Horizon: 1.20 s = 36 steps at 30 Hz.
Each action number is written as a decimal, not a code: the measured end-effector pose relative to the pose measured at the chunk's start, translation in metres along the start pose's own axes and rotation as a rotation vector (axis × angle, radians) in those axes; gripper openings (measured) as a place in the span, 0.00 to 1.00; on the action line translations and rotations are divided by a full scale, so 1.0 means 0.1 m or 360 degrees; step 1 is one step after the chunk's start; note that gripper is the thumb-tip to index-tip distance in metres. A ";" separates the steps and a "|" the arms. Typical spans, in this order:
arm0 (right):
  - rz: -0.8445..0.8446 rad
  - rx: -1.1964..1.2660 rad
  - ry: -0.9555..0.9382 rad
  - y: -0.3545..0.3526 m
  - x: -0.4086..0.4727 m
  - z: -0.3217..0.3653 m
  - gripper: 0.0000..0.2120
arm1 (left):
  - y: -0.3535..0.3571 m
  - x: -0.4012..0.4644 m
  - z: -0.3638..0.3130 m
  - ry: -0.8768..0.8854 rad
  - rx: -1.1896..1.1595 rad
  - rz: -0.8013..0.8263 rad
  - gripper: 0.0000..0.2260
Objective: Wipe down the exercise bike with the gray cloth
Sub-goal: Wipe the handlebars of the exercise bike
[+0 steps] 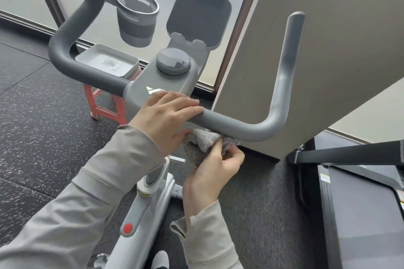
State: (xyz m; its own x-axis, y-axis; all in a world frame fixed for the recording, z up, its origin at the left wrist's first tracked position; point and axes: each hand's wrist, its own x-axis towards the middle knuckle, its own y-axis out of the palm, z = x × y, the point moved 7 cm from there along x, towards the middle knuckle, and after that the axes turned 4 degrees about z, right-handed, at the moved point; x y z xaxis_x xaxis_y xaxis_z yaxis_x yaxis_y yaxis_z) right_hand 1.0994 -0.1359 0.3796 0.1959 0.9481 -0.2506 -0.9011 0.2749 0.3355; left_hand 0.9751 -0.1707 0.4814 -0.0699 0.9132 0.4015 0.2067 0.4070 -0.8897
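Note:
The exercise bike's grey handlebar [251, 126] runs across the middle of the view, with a round dial [173, 61] on its centre console. My left hand [166, 113] lies flat on the bar just right of the console, with its fingers over the top. Under the bar's right section, my right hand [215, 165] pinches the bunched gray cloth [205, 137] and presses it against the underside of the bar. The white bike frame [144, 201] with a red knob drops below my arms.
A cup holder [136, 17] and a tablet holder [199, 15] rise behind the console. A red stool with a white tray [107, 61] stands on the speckled floor at left. A beige wall panel [328, 50] is close on the right, and a treadmill [360, 203] lies at lower right.

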 end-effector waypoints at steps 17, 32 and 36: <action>0.0547 -0.0939 -0.0921 -0.65 0.31 1.20 0.12 | -0.10 -0.03 -0.03 -0.0125 -0.0079 0.0020 0.16; 0.1742 -0.1134 -0.1097 -0.13 0.06 1.15 0.11 | 0.06 -0.69 -0.46 -0.0649 -0.0167 -0.0003 0.17; 0.2137 -0.0968 -0.1078 -0.10 0.14 1.01 0.11 | 0.41 -0.88 -0.57 -0.0964 -0.0047 0.0145 0.20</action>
State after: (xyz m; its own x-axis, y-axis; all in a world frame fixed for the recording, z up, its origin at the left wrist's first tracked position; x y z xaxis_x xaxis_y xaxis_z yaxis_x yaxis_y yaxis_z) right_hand 1.1502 -0.1094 0.4650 -0.8391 0.3787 0.3906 -0.5342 -0.7093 -0.4599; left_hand 1.0451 -0.2360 0.4221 -0.5910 0.7975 0.1214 0.2644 0.3336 -0.9049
